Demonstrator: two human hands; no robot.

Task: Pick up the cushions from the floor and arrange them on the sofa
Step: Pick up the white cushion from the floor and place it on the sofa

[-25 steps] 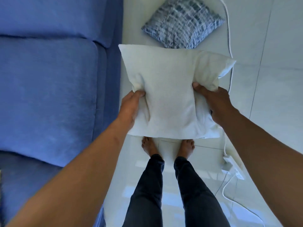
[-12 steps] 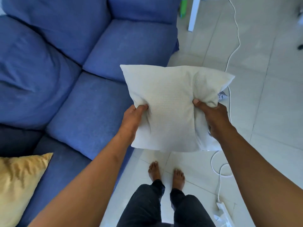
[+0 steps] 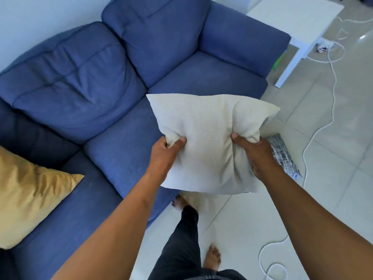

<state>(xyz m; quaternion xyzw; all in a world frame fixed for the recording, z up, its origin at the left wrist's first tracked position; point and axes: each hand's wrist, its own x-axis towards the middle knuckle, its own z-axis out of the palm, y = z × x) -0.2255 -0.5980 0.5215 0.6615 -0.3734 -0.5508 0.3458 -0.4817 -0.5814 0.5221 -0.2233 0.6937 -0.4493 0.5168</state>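
A cream white cushion [image 3: 210, 138] hangs in the air over the front edge of the blue sofa [image 3: 121, 110]. My left hand [image 3: 164, 156] pinches its left side and my right hand [image 3: 256, 154] grips its right side. A yellow cushion [image 3: 26, 195] lies on the sofa seat at the far left. A grey checked cushion [image 3: 284, 156] lies on the floor tiles, mostly hidden behind my right hand and the white cushion.
A white side table [image 3: 296, 19] stands beside the sofa's right armrest. A white cable [image 3: 331, 93] runs across the tiled floor at the right and coils near the bottom right. My legs and bare feet [image 3: 212, 257] stand close to the sofa front.
My view has swung up and left from the floor to the sofa. The white cushion, held in both hands, now hangs over the sofa's front edge. The yellow cushion came into view.
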